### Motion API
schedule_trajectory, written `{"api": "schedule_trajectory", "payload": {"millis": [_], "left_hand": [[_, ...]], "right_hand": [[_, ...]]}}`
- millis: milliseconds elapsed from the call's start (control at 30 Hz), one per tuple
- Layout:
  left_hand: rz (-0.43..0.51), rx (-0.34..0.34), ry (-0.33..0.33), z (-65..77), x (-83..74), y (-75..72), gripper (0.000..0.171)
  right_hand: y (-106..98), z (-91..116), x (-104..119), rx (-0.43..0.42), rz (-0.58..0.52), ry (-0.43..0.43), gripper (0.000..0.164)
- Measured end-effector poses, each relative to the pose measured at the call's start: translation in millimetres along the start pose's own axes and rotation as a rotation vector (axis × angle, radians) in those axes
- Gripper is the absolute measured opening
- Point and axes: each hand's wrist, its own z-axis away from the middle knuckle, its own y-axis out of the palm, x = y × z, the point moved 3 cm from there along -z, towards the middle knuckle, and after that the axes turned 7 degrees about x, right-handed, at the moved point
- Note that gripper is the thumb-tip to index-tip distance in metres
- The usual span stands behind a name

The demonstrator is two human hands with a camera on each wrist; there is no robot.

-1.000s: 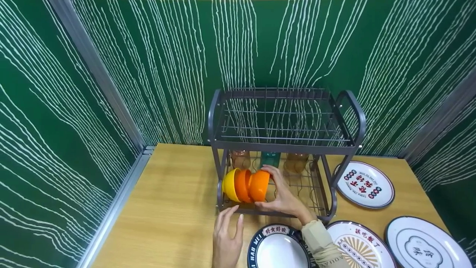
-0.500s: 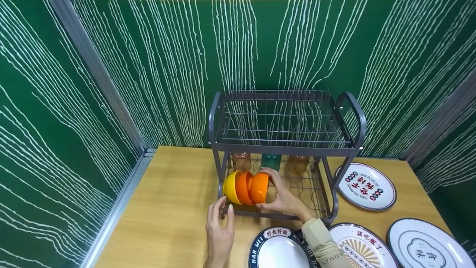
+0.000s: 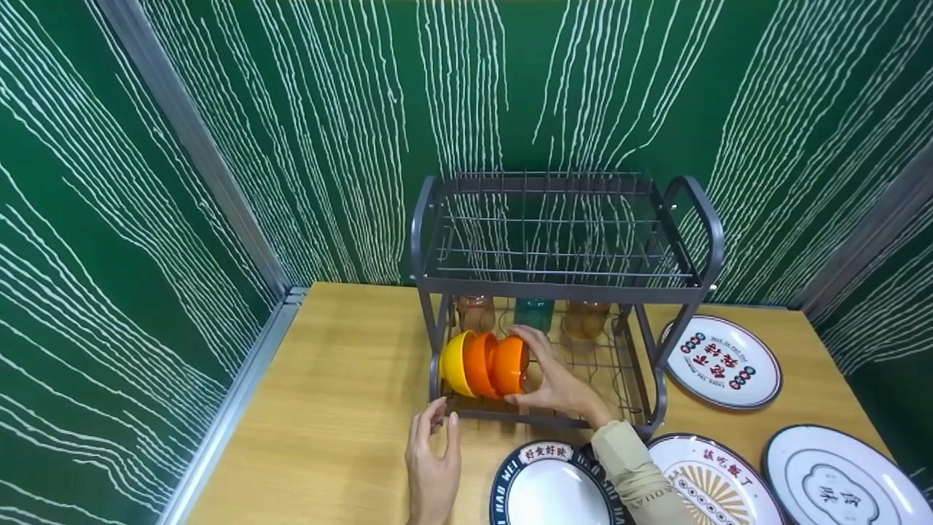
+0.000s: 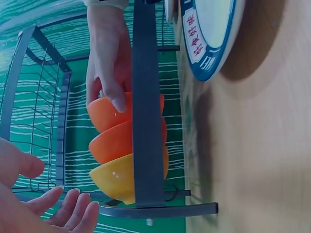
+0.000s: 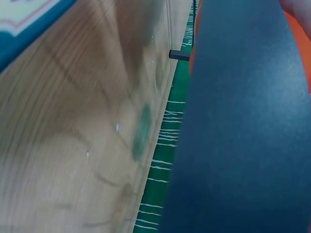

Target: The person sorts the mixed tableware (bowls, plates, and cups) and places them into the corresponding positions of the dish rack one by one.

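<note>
A right hand point(image 3: 555, 385) grips the rightmost glossy orange plastic bowl point(image 3: 508, 364), nested on edge at nine o'clock in the grey wire dish rack's point(image 3: 561, 292) lower tier, left hand point(image 3: 431, 467) relaxed and empty at six o'clock; released carelessly, the bowl could roll off its neighbours.

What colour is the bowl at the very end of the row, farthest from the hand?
Yellow. It shows best in the head view.

We see two bare hands without rings or gloves. The right hand point(image 3: 557, 385) comes out of a beige long sleeve point(image 3: 633, 477) with dark printed lettering near the cuff; the left hand point(image 3: 433, 467) shows no sleeve.
</note>
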Motion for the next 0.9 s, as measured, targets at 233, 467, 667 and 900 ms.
{"api": "schedule_trajectory", "payload": {"millis": [233, 467, 667, 900], "left_hand": [[0.023, -0.005, -0.033, 6.9, 11.4, 3.4, 0.026], [0.036, 0.026, -0.145, 18.8, 21.2, 6.6, 0.025], [0.040, 0.058, -0.214, 29.5, 25.6, 6.6, 0.022], [0.029, 0.052, -0.181, 47.8, 29.5, 8.2, 0.019]], "right_hand": [[1, 0, 0, 0.044, 0.005, 0.047, 0.110], [-1, 9, 6, 0.017, 0.044, 0.088, 0.110], [-13, 39, 24, -0.135, 0.087, 0.048, 0.093], [-15, 83, 43, -0.232, 0.191, 0.018, 0.084]]}}
